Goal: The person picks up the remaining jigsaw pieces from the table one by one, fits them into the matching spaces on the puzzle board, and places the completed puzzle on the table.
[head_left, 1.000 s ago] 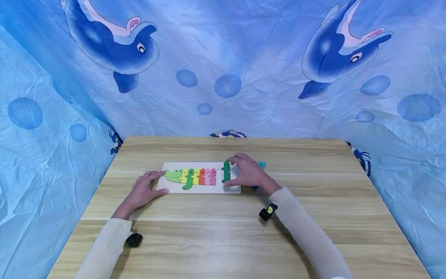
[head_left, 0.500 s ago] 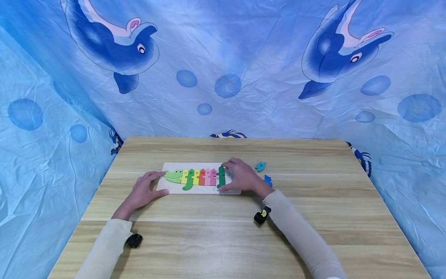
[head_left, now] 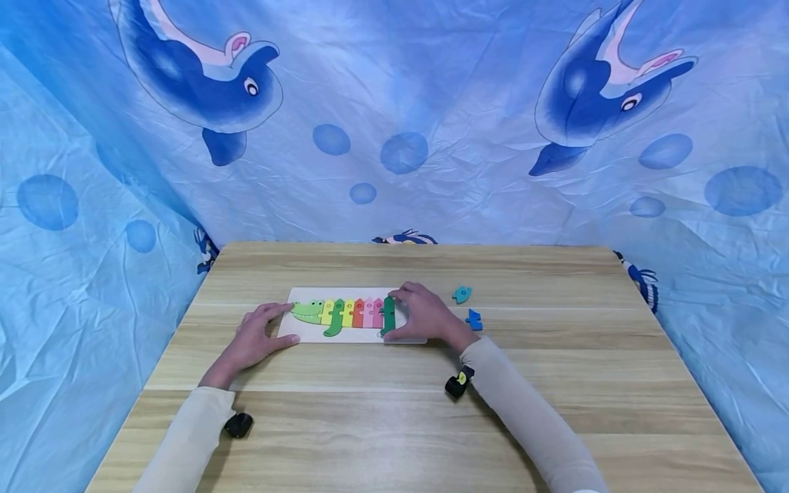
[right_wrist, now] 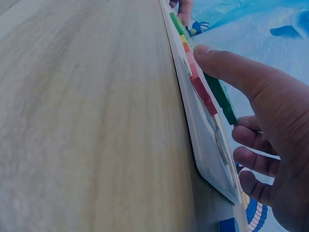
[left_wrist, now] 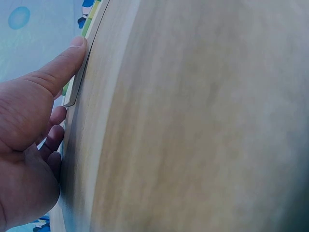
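Note:
In the head view a white puzzle board (head_left: pixel 403 338) lies on the table, with a light green crocodile head (head_left: pixel 308 311) and several colored body pieces set in a row. My right hand (head_left: pixel 425 311) pinches a dark green puzzle piece (head_left: pixel 389 315) between thumb and fingers, at the row's right end beside the pink piece (head_left: pixel 377 313). The right wrist view shows this green piece (right_wrist: pixel 222 99) raised over the board's surface and slanted. At the board's left end, my left hand (head_left: pixel 253 339) rests its thumb and index finger on the edge; its thumb (left_wrist: pixel 67 60) is straight.
To the right of the board lie a teal puzzle piece (head_left: pixel 461 294) and a blue puzzle piece (head_left: pixel 474 320). A wooden table (head_left: pixel 382 424) carries everything. Blue cloth (head_left: pixel 468 192) printed with dolphins hangs behind and at both sides.
My right hand has moved left with the dark green piece, bringing it up to the pink end of the row. The teal and blue pieces have come into full sight. My left hand stays put.

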`<state>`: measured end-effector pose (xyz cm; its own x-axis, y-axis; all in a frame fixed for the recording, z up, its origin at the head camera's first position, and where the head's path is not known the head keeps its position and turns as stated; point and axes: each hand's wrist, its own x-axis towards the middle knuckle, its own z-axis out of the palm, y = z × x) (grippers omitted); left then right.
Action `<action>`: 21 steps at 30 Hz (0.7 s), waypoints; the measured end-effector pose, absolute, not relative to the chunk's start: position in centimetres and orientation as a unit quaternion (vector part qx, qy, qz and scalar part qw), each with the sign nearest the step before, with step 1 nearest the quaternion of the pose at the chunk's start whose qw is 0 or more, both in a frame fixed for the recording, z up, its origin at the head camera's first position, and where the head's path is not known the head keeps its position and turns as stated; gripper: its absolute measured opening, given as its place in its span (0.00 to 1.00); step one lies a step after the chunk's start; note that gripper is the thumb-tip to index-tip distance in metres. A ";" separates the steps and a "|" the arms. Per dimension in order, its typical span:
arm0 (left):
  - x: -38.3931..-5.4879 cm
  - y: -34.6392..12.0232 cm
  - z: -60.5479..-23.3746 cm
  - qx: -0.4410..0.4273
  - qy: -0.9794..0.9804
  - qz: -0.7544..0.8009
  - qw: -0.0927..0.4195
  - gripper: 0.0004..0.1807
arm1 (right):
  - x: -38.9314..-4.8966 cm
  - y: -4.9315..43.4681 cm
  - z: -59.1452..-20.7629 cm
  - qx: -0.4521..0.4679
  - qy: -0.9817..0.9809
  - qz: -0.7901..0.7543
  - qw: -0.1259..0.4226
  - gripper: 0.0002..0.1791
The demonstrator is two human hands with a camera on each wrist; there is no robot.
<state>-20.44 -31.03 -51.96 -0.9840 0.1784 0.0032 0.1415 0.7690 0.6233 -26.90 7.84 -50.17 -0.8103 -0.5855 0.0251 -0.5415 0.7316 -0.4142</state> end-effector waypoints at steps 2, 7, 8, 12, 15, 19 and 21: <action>-20.4 -31.0 -51.9 0.083 0.940 0.329 0.030 0.45 | -26.9 7.7 -50.2 -0.302 0.930 -0.203 0.055 0.54; -20.5 -31.1 -52.0 0.083 0.940 0.329 0.029 0.44 | -27.0 7.5 -50.3 -0.301 0.932 -0.196 0.059 0.54; -20.5 -31.1 -52.1 0.083 0.940 0.330 0.029 0.44 | -27.0 7.5 -50.3 -0.301 0.932 -0.195 0.061 0.54; -20.6 -31.1 -52.2 0.082 0.940 0.330 0.028 0.45 | -27.0 7.4 -50.2 -0.300 0.932 -0.190 0.069 0.54; -20.7 -31.0 -52.3 0.083 0.940 0.329 0.029 0.45 | -27.0 7.4 -50.1 -0.297 0.934 -0.183 0.072 0.55; -20.7 -31.1 -52.3 0.079 0.940 0.329 0.033 0.45 | -26.9 7.3 -50.3 -0.291 0.937 -0.178 0.073 0.56; -20.7 -31.1 -52.2 0.077 0.941 0.328 0.035 0.45 | -26.9 7.3 -50.3 -0.289 0.937 -0.180 0.072 0.56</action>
